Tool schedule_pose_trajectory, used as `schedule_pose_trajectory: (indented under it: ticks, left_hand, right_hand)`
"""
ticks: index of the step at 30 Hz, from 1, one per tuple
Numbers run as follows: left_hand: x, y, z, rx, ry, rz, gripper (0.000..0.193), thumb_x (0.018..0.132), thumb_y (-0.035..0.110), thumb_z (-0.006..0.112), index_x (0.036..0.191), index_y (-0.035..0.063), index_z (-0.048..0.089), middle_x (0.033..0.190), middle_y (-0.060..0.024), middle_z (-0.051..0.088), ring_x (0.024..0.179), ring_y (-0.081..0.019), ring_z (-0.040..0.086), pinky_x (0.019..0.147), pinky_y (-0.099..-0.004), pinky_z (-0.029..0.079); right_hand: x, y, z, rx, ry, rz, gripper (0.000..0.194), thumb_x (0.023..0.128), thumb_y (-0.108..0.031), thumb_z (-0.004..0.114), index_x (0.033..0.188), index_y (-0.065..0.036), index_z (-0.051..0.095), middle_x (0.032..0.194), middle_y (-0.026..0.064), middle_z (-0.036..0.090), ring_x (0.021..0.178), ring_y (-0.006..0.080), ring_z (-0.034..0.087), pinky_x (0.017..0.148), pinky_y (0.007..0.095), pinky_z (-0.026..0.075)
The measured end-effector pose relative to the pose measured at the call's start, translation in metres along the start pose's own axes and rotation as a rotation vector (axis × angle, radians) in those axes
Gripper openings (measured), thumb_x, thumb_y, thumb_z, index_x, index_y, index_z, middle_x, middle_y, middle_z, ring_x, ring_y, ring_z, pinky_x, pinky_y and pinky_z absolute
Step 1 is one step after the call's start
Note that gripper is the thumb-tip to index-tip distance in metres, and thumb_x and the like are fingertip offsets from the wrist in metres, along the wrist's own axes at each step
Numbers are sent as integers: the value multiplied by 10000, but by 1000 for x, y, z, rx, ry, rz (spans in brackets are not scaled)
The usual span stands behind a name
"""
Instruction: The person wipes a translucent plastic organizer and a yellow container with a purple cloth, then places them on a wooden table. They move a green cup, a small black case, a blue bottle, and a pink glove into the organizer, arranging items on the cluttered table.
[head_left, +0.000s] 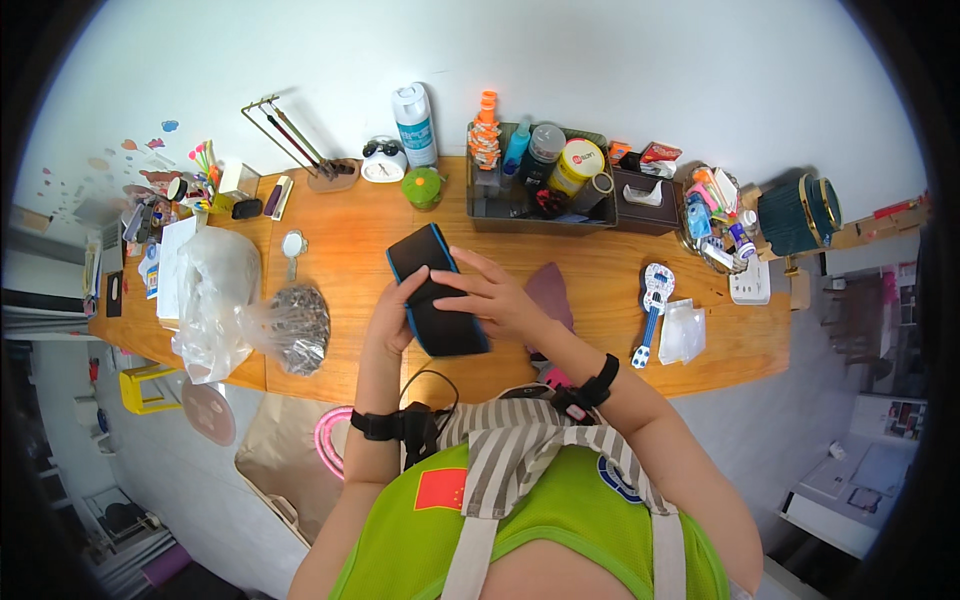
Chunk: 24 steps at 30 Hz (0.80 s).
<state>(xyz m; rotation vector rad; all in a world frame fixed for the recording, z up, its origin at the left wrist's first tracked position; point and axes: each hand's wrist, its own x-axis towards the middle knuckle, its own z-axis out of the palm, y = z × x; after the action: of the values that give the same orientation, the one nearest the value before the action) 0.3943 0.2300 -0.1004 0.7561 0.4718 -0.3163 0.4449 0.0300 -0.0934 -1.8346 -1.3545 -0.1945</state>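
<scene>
A black, flat folding piece with blue edging (454, 330) is held above the wooden table, bent across its middle. It may be a wallet or a fabric pouch; the picture does not settle which. My left hand (394, 311) grips its left edge, thumb on top near the crease. From the right side, my right hand (499, 296) has hold of it, with spread fingers across the upper face and the thumb hidden. A mauve pointed cloth-like thing (551, 292) lies on the table beyond my right wrist, partly covered by my forearm.
Left on the wooden table (352, 262) are a clear plastic bag (214, 292), a silvery bag (300, 330) and a hand mirror (293, 244). A filled storage bin (540, 225) stands at the back. Rightward lie a toy guitar (654, 307) and clear plastic sleeves (682, 331).
</scene>
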Motion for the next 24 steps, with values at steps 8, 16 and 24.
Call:
schedule_pose_trajectory:
  ticks: [8, 16, 24]
  left_hand:
    - [37, -52, 60, 488, -35, 427, 351, 899, 140, 579, 1234, 63, 505, 1091, -15, 609, 934, -99, 596, 759, -253, 491]
    - [76, -45, 106, 70, -198, 24, 443, 871, 44, 587, 1291, 56, 449, 1190, -44, 569, 1042, -121, 574, 836, -263, 482]
    - [105, -55, 109, 289, -230, 95, 460, 859, 34, 608, 1289, 40, 443, 1214, -58, 549, 1070, -151, 564, 870, -283, 474]
  right_hand:
    - [-12, 13, -20, 321, 531, 934, 400, 872, -232, 638, 1185, -22, 501, 1118, 114, 510, 1046, 203, 496, 937, 313, 381]
    - [-6, 64, -100, 433, 267, 522, 246, 865, -146, 623, 1037, 28, 600, 1322, 69, 444, 1196, 200, 418, 983, 301, 351]
    - [-7, 114, -88, 615, 250, 973, 210, 817, -164, 712, 968, -41, 633, 874, -24, 621, 829, 52, 542, 766, 226, 452]
